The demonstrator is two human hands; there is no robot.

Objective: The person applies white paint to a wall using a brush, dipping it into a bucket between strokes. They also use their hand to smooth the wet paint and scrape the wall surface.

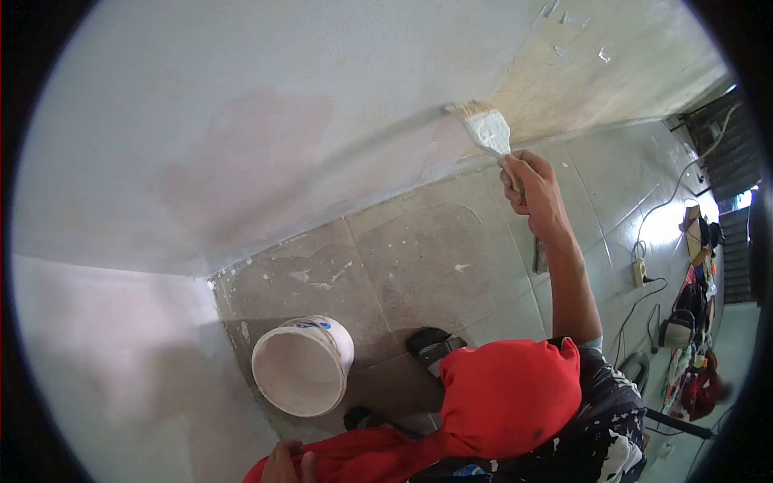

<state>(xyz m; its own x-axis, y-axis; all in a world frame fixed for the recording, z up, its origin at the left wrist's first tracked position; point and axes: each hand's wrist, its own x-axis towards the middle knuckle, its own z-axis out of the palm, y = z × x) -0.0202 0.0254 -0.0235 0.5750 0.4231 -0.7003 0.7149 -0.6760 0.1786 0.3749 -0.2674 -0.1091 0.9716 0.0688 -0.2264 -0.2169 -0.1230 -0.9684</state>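
Observation:
My right hand is stretched out and grips the handle of a wide paintbrush loaded with white paint. The bristles press against the white wall, at the edge where fresh white meets an unpainted beige patch. My left hand shows only partly at the bottom edge, its fingers closed on a red cloth that drapes over my paint-spattered dark shirt. A white bucket of white paint stands on the floor below, near the wall corner.
The tiled floor is grey and paint-stained. A dark shoe rests beside the bucket. At the right lie a power strip with cables and a heap of bags and clothes. A second white wall closes the left.

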